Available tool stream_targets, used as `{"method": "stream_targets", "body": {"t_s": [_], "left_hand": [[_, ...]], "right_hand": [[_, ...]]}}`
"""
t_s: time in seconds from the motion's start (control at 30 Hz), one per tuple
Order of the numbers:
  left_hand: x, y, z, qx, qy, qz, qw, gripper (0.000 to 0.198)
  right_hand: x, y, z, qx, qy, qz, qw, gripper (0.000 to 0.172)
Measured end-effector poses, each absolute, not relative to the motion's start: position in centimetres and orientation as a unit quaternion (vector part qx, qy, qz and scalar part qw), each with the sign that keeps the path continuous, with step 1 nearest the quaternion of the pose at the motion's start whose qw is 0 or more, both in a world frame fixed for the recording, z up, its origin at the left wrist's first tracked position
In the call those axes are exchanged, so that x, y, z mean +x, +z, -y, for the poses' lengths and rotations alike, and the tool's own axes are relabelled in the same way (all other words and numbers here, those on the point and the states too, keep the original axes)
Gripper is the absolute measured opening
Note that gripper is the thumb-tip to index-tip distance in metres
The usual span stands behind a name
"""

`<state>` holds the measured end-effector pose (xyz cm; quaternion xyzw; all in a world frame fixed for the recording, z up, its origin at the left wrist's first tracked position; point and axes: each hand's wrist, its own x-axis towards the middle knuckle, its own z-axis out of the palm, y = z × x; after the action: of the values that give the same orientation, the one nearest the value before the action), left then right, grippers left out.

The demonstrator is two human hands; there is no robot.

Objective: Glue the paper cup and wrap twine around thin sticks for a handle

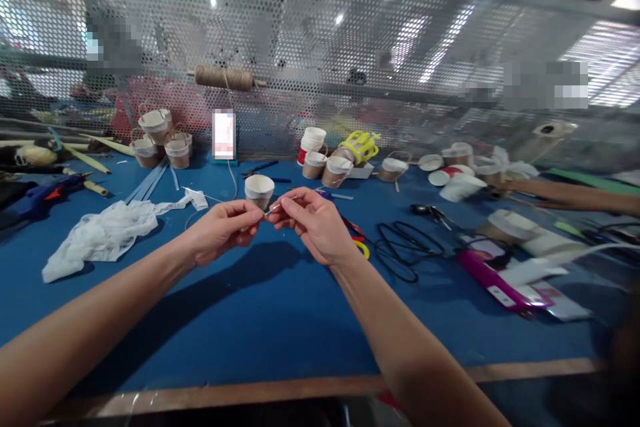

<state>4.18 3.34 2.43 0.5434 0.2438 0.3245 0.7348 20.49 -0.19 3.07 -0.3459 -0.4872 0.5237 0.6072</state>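
Both hands are raised together above the blue table (pixel 280 320). My left hand (pixel 223 230) is closed in a pinch, and my right hand (pixel 313 223) pinches too, fingertips nearly touching. Between them runs a thin pale strand or needle-like piece (pixel 273 209), too small to name. Just behind the fingertips stands a small white paper cup (pixel 259 190), upright on the table. A thin thread trails from the hands toward the back.
White crumpled cloth (pixel 107 230) lies at left, a blue glue gun (pixel 47 193) beyond it. Twine-wrapped cups (pixel 160 140) and more cups (pixel 325 163) line the mesh wall. Scissors (pixel 433 213), black cord (pixel 405 247) and a pink packet (pixel 495 277) lie right. Another person's arm (pixel 575 195) rests far right.
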Motion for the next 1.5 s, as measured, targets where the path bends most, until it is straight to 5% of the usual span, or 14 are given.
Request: {"method": "stream_targets", "body": {"t_s": [0.17, 0.47, 0.77, 0.97, 1.2, 1.5], "left_hand": [[4.3, 2.4, -2.7, 0.647, 0.397, -0.279, 0.588, 0.018], [4.1, 2.8, -2.6, 0.524, 0.298, -0.252, 0.757, 0.024], [4.5, 2.3, -2.4, 0.631, 0.370, -0.267, 0.628, 0.020], [4.2, 2.7, -2.4, 0.632, 0.286, -0.276, 0.665, 0.025], [3.7, 2.2, -2.1, 0.696, 0.350, -0.243, 0.578, 0.019], [3.7, 1.9, -2.1, 0.682, 0.346, -0.251, 0.594, 0.019]], "right_hand": [[20.6, 3.2, 0.2, -0.366, 0.544, 0.450, 0.606, 0.022], [20.7, 3.5, 0.3, -0.342, 0.544, 0.473, 0.603, 0.018], [21.0, 3.5, 0.3, -0.375, 0.578, 0.442, 0.574, 0.014], [20.9, 3.4, 0.3, -0.378, 0.589, 0.442, 0.561, 0.010], [20.7, 3.5, 0.2, -0.366, 0.620, 0.421, 0.551, 0.006], [20.4, 3.5, 0.7, -0.392, 0.556, 0.455, 0.575, 0.015]]}}
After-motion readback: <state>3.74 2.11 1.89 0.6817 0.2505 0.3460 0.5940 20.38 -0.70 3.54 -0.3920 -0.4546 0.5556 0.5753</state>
